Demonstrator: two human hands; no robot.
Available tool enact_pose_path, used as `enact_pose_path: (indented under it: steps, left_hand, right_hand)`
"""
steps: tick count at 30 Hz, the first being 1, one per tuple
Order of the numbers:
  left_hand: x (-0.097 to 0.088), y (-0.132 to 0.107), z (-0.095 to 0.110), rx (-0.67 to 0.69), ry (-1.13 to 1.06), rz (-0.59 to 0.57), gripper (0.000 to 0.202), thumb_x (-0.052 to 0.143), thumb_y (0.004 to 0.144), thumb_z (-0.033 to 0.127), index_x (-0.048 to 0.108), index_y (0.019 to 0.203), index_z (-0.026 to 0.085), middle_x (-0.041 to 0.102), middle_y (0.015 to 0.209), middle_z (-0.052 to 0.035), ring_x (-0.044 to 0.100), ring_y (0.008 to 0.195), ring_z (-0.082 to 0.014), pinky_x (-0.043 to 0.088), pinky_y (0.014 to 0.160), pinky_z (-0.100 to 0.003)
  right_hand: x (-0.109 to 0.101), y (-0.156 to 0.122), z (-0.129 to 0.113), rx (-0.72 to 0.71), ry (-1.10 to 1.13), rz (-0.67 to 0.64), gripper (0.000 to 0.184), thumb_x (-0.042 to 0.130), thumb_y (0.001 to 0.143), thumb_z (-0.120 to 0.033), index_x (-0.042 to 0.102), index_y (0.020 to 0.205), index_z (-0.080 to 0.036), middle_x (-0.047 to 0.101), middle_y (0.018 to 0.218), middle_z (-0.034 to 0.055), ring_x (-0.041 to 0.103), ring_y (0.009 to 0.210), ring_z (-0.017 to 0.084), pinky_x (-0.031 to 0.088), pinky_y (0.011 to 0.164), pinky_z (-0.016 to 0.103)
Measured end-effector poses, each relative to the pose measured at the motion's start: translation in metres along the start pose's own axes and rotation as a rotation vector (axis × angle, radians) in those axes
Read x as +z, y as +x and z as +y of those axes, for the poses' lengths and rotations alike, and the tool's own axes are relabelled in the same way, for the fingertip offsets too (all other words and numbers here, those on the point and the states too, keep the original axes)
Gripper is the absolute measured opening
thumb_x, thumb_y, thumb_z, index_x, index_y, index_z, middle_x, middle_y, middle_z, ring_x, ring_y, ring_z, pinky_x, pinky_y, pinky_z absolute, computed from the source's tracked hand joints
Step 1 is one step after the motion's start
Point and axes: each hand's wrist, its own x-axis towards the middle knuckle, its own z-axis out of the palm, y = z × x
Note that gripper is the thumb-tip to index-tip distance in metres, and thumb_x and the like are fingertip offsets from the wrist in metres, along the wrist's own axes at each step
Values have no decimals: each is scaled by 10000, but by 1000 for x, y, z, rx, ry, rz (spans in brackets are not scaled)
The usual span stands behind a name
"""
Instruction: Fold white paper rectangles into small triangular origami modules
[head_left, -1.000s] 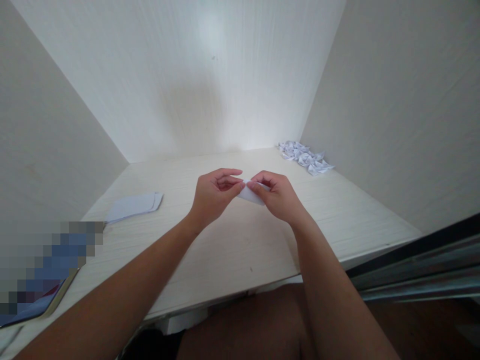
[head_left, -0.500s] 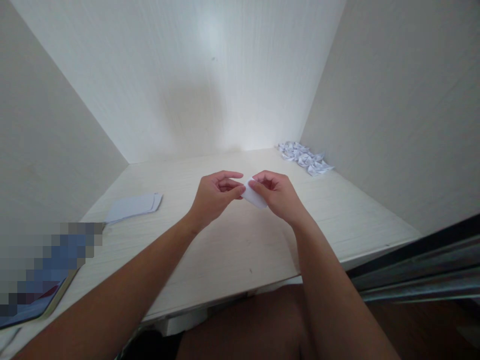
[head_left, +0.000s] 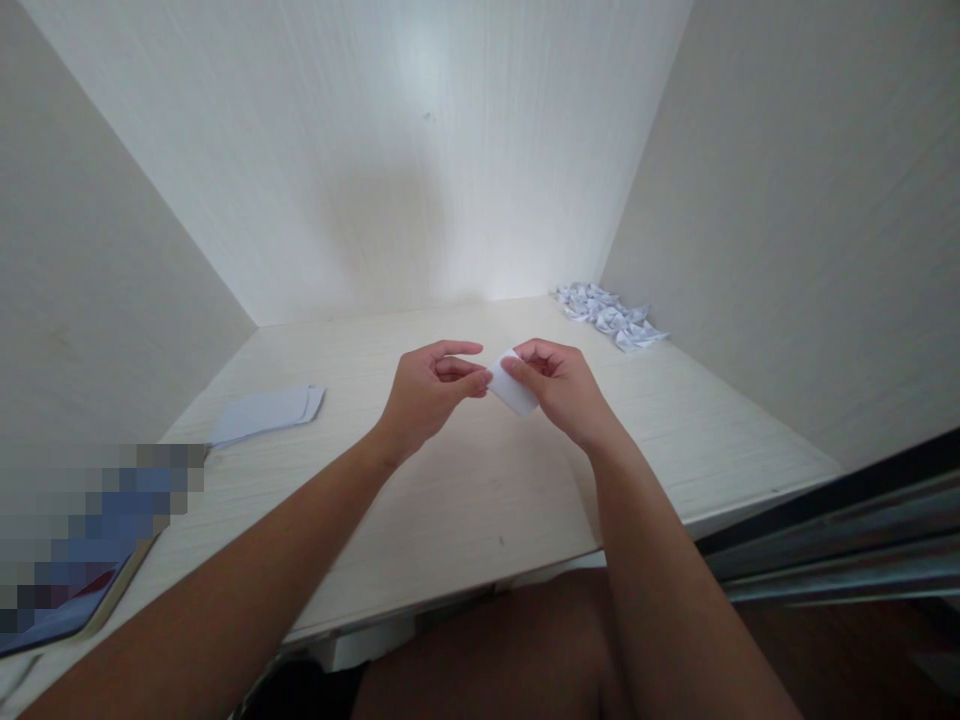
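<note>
Both of my hands are raised a little above the pale wooden desk [head_left: 465,500], meeting at its middle. A small folded piece of white paper [head_left: 514,392] sits between them. My right hand [head_left: 562,392] pinches the paper with thumb and fingers closed on it. My left hand [head_left: 427,392] has its fingers curled, and its thumb and forefinger touch the paper's left corner. Part of the paper is hidden behind my right fingers.
A small stack of flat white paper sheets [head_left: 268,412] lies at the left of the desk. A heap of several folded paper pieces [head_left: 609,314] rests in the back right corner. White panels wall the desk on three sides. A blurred-out object [head_left: 82,540] lies at the front left.
The paper has turned and tilted more upright between my fingers, showing more of its face. Both hands stay in nearly the same place.
</note>
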Motion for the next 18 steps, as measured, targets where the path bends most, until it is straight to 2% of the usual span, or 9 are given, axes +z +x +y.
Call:
enact_pose_path:
  steps: [5, 8, 11, 18]
  left_hand:
    - [1, 0, -2, -20, -37, -19, 455, 934, 636, 259, 734, 1018, 116, 809, 778, -61, 734, 654, -162, 619, 729, -340]
    - [3, -1, -5, -20, -68, 18, 476, 950, 607, 263, 738, 1010, 124, 807, 775, -52, 729, 655, -162, 620, 731, -347]
    - [2, -1, -4, 2, -60, 44, 495, 960, 586, 258, 742, 1011, 131, 795, 728, -34, 712, 623, -153, 604, 711, -331]
    - [0, -1, 3, 24, 5, 5, 510, 958, 573, 245, 733, 1015, 129, 778, 683, -24, 699, 618, -144, 553, 675, -286]
  right_hand:
    - [-1, 1, 1, -9, -24, 2, 249, 740, 828, -410, 682, 729, -188, 599, 655, -15, 484, 592, 120, 373, 541, 265]
    - [0, 2, 3, -18, -13, 29, 245, 743, 824, -414, 678, 742, -193, 615, 675, -11, 499, 608, 125, 387, 553, 268]
    - [1, 3, 4, -26, 1, 32, 238, 746, 823, -409, 682, 750, -191, 632, 685, -9, 511, 611, 124, 399, 563, 270]
    - [-1, 1, 1, -45, -14, -24, 228, 757, 829, -398, 735, 767, -180, 670, 710, 2, 542, 638, 126, 409, 593, 271]
